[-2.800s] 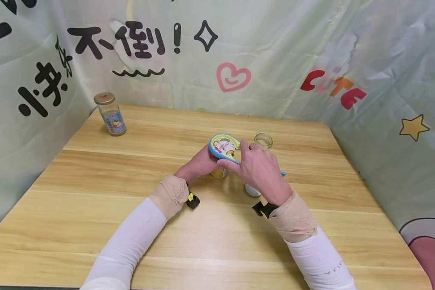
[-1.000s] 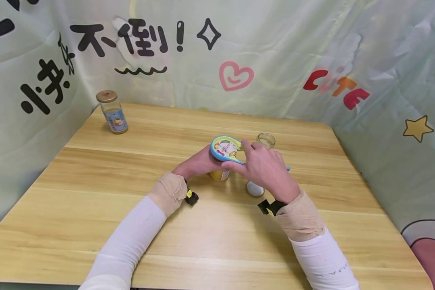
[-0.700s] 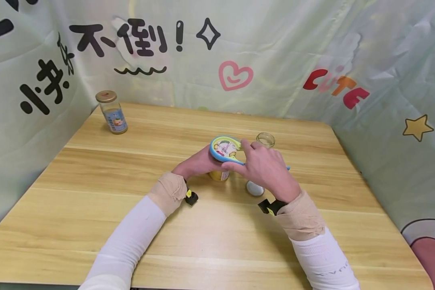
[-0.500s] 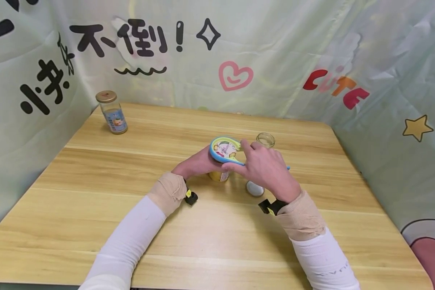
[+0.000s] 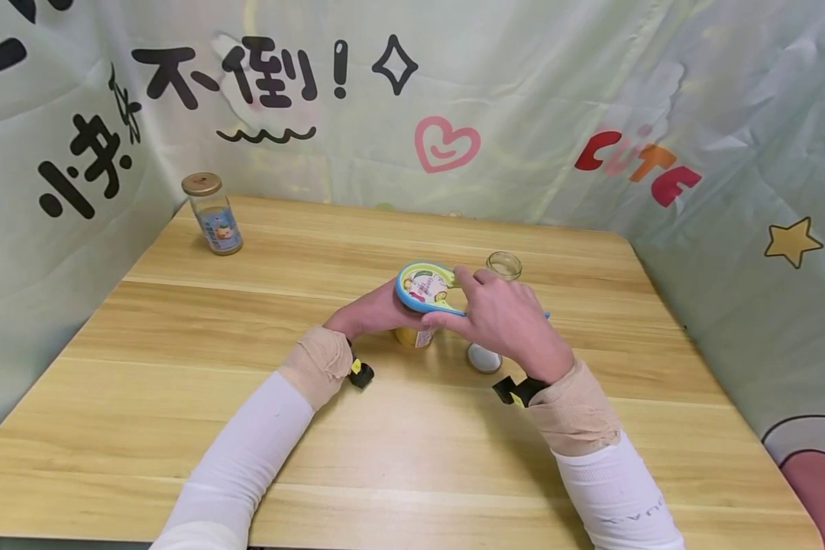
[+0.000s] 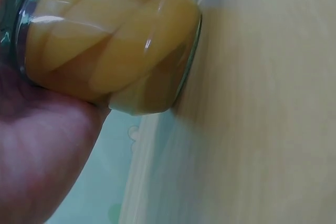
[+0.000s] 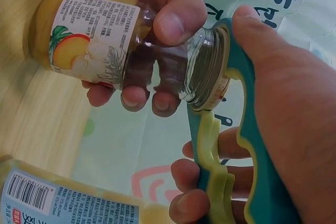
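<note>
My left hand (image 5: 378, 308) wraps round a glass jar of peach slices (image 5: 412, 337), its fingers curled across the glass in the right wrist view. The jar (image 6: 110, 51) is tilted, its base close above or touching the table; which, I cannot tell. Around its printed lid (image 5: 424, 286) sits a blue and yellow-green jar opener (image 5: 400, 294). My right hand (image 5: 507, 325) grips the opener's two handles (image 7: 269, 192), with fingers curled on the green side and the thumb along the blue one. In the head view my right hand hides most of the handles.
A capped jar with a blue label (image 5: 218, 229) stands at the back left of the wooden table (image 5: 399, 458). Behind my right hand is an uncapped glass jar (image 5: 504, 265). A pale round lid (image 5: 484, 358) lies near my right wrist. Printed cloth surrounds the table.
The handle end of the opener has swung slightly away from me, and my right hand has shifted a little right. Both hands keep their holds. The head view has shifted slightly.
</note>
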### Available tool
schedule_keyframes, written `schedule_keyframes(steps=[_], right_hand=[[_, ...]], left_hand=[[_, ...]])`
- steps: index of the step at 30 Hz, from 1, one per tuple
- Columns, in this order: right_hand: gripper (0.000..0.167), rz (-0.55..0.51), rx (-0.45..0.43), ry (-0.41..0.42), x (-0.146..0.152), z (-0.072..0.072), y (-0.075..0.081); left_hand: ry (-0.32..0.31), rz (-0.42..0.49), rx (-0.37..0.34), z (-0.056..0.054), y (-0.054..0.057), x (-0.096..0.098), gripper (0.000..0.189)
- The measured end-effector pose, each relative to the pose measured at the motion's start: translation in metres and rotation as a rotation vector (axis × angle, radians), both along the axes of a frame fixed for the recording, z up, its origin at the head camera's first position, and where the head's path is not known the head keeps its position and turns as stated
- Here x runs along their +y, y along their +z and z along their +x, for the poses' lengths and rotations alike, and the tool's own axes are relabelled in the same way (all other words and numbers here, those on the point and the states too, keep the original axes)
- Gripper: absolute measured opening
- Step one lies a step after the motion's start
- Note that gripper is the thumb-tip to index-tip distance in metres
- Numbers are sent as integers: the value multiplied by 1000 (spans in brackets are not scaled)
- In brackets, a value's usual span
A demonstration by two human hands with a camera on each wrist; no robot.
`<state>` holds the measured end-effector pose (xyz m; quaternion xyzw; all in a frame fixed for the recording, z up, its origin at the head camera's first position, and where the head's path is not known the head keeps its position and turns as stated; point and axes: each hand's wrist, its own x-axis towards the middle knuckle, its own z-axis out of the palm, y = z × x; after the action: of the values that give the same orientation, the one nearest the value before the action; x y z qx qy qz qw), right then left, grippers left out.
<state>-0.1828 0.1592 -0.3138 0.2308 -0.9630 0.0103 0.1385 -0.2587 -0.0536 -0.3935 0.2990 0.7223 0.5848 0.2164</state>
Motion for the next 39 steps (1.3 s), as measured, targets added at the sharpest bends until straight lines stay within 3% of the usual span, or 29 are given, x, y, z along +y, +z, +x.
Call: schedule_keyframes(steps=[11,39], right_hand=[[83,-5,4,20,0,0,2],[93,20,82,31,0,2,1]], left_hand=[[-11,-23,2,0,-1,-2,82],[3,-2,5,2,1,0,79]])
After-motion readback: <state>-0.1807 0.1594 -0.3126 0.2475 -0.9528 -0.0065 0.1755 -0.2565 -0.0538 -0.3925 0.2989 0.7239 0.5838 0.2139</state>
